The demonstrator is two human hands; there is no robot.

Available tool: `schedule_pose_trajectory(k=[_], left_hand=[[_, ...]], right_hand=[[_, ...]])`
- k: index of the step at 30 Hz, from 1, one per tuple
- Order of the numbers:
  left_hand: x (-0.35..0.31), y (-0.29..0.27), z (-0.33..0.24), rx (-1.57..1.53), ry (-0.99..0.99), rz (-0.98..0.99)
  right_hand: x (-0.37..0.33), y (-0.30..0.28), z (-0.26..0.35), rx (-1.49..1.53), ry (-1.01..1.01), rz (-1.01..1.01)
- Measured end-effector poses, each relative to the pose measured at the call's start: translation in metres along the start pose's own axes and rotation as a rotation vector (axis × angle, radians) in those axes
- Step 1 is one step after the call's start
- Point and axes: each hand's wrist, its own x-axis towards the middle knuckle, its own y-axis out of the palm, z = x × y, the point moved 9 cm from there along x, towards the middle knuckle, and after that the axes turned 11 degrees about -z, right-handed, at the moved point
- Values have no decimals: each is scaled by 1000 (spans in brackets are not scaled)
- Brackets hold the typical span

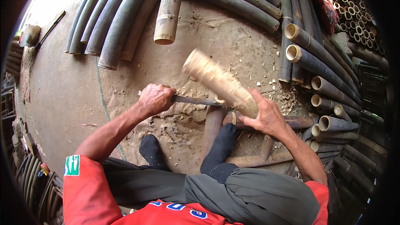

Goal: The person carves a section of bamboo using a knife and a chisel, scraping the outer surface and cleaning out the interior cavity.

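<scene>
My left hand (156, 99) is closed round the handle of a long knife (192, 100). Its blade points right, and the tip end meets a pale curled shaving (219, 99) at the top of a wooden post (213, 127). My right hand (265, 114) grips the lower end of a thick, short bamboo piece (223, 84). This piece is tilted, its far end up and to the left, and slightly blurred. Its surface is pale and stripped, with ragged fibres along it. Whether the blade touches the bamboo cannot be made out.
Long dark bamboo poles (125, 21) lie at the far left, with a peeled pole (168, 14) beside them. More poles (323, 85) are stacked at the right. Pale chips litter the earth floor (246, 54). My dark-socked feet (152, 152) flank the post, near wooden bars (296, 121).
</scene>
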Motion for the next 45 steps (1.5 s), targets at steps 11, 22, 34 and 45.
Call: schedule_pose_trajectory(k=[11,22,34,45], left_hand=[[-2,5,4,62,-25,36],[-6,18,8,81,-47,44],[-4,21,8,91,-76,35],[-2,27,10,84,-64,-31]], right_hand=[[14,37,18,-620,-702,280],[-11,52,31,-545,-729,294],[-31,52,64,-442,-948,174],[-19,52,61,-482,-938,165]])
